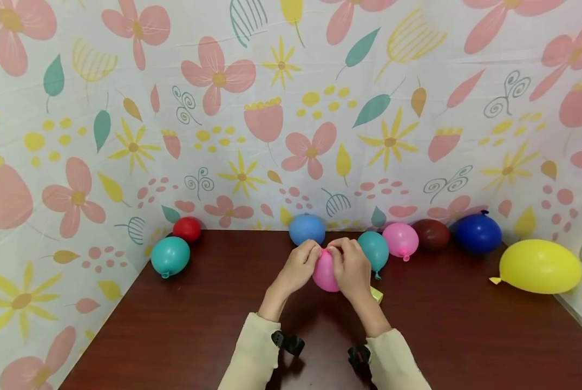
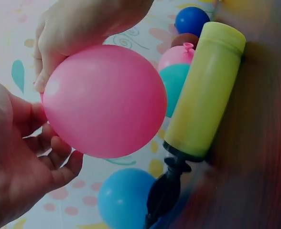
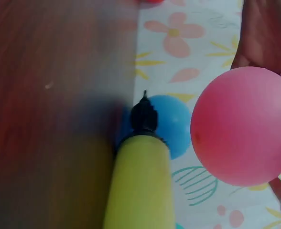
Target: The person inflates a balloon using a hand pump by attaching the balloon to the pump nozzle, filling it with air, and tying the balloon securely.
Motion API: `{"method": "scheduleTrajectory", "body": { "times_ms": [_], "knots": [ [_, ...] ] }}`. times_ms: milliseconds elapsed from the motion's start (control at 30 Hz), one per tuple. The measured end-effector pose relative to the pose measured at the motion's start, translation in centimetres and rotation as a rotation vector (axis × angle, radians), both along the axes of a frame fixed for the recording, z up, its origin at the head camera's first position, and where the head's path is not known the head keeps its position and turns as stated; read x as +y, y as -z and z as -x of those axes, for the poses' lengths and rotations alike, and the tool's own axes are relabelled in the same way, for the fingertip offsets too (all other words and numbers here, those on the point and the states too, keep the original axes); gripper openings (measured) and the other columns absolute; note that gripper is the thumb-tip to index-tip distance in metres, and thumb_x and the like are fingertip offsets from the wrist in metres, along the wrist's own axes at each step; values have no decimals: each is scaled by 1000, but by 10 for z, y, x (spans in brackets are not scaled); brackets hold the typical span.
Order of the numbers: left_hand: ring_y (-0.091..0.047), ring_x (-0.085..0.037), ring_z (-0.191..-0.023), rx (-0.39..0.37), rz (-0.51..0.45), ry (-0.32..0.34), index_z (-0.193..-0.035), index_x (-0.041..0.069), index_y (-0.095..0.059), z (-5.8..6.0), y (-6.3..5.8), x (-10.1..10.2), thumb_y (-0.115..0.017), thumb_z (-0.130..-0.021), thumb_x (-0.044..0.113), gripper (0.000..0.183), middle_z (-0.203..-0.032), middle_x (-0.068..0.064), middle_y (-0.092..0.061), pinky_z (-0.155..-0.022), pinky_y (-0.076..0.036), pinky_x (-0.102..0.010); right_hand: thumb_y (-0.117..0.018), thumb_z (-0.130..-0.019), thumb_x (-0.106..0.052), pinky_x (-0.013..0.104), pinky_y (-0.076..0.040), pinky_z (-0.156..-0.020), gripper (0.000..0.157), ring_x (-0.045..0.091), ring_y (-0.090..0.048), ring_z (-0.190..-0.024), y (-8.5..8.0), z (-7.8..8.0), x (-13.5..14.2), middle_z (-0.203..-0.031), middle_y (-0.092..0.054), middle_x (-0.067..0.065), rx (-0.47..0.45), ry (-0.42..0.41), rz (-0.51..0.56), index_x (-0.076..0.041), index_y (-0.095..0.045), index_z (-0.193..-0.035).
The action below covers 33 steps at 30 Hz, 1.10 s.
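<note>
An inflated pink balloon [image 1: 326, 273] is held above the table between the two hands, its neck end up. My left hand [image 1: 298, 265] pinches the neck from one side, and the right hand [image 1: 353, 268] pinches it from the other. In the left wrist view the round body of the pink balloon [image 2: 107, 102] hangs beyond the fingertips; its neck is mostly hidden by the fingers. A yellow-green balloon pump [image 2: 207, 90] with a black nozzle lies on the table near the hands. In the head view the right arm covers most of the pump [image 1: 376, 294].
Along the back edge sit a light blue balloon [image 1: 307, 229], a teal one [image 1: 374, 252], another pink one [image 1: 400, 240], a brown one [image 1: 432, 234] and a dark blue one [image 1: 478, 233]. A yellow balloon [image 1: 539, 266] lies right; red [image 1: 187, 229] and teal balloons [image 1: 170, 256] lie left.
</note>
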<state>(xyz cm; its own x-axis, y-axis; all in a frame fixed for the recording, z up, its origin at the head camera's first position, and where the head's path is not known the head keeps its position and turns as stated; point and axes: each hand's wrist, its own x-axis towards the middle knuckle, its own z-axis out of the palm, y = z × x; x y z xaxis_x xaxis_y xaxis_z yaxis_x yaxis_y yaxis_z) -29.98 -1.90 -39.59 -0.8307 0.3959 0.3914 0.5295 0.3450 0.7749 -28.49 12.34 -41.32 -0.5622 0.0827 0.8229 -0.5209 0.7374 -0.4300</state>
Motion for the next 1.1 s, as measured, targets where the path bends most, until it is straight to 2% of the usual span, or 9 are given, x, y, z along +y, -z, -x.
{"method": "scheduleTrajectory", "body": {
  "times_ms": [100, 200, 333, 433, 533, 667, 833, 1000, 1100],
  "knots": [
    [-48, -13, -89, 9, -41, 70, -96, -1, -56, -2, -3, 4, -41, -105, 12, 22, -95, -14, -55, -79, -42, -22, -69, -89, -7, 22, -40, -57, 3, 13, -49, -66, -9, -1, 3, -78, -65, 11, -123, -41, 137, -6, -66, -87],
    [-46, -13, -93, -38, -95, 116, -101, -1, -54, -6, -3, 8, -40, -105, 13, 20, -100, -16, -53, -81, -40, -22, -68, -90, -7, 17, -41, -65, 5, 5, -51, -73, -16, -2, 5, -84, -69, 13, -266, -169, 312, -2, -69, -89],
    [-46, -10, -93, -84, -173, 85, -100, 0, -52, -15, 2, 10, -40, -105, 10, 17, -100, -16, -53, -82, -41, -21, -67, -90, -5, 15, -44, -68, 13, 1, -53, -73, -19, -7, 2, -85, -70, 1, -472, -315, 558, 5, -68, -98],
    [-48, -10, -92, -73, -224, 44, -98, -1, -52, -18, 6, 12, -40, -104, 9, 17, -98, -15, -55, -81, -43, -20, -67, -91, -6, 16, -44, -65, 14, 1, -52, -69, -20, -11, -2, -80, -67, -9, -536, -316, 649, 6, -68, -99],
    [-49, -12, -90, -66, -278, 20, -97, -2, -52, -17, 5, 14, -40, -105, 10, 18, -94, -11, -53, -79, -42, -19, -68, -90, -8, 15, -45, -67, 13, 1, -53, -74, -21, -12, -5, -83, -72, 1, -465, -292, 592, 3, -72, -96],
    [-50, -11, -90, -80, -333, 23, -98, -4, -51, -11, 2, 16, -38, -105, 9, 20, -94, -12, -52, -78, -42, -17, -72, -87, -7, 17, -44, -73, 10, 9, -55, -82, -23, -11, -4, -93, -75, 14, -285, -274, 388, -2, -76, -94],
    [-53, -8, -95, -111, -329, 49, -100, -5, -51, -7, -2, 16, -38, -105, 8, 19, -104, -18, -57, -82, -44, -17, -76, -80, 0, 22, -43, -71, 14, 19, -53, -82, -23, -7, 6, -89, -74, 13, -152, -280, 199, 0, -77, -94],
    [-50, -10, -91, -168, -306, 46, -95, -3, -52, -8, 0, 15, -40, -104, 8, 18, -93, -10, -53, -76, -42, -17, -78, -75, 3, 25, -44, -68, 11, 19, -55, -78, -15, -3, 11, -82, -73, 11, -74, -259, 93, 1, -77, -86],
    [-49, -10, -88, -177, -301, 31, -94, -3, -53, -9, 2, 16, -42, -103, 8, 18, -89, -9, -52, -73, -41, -17, -78, -75, 4, 27, -44, -65, 7, 20, -54, -74, -9, -2, 8, -79, -72, 10, 25, -190, 30, 1, -74, -81]
  ]
}}
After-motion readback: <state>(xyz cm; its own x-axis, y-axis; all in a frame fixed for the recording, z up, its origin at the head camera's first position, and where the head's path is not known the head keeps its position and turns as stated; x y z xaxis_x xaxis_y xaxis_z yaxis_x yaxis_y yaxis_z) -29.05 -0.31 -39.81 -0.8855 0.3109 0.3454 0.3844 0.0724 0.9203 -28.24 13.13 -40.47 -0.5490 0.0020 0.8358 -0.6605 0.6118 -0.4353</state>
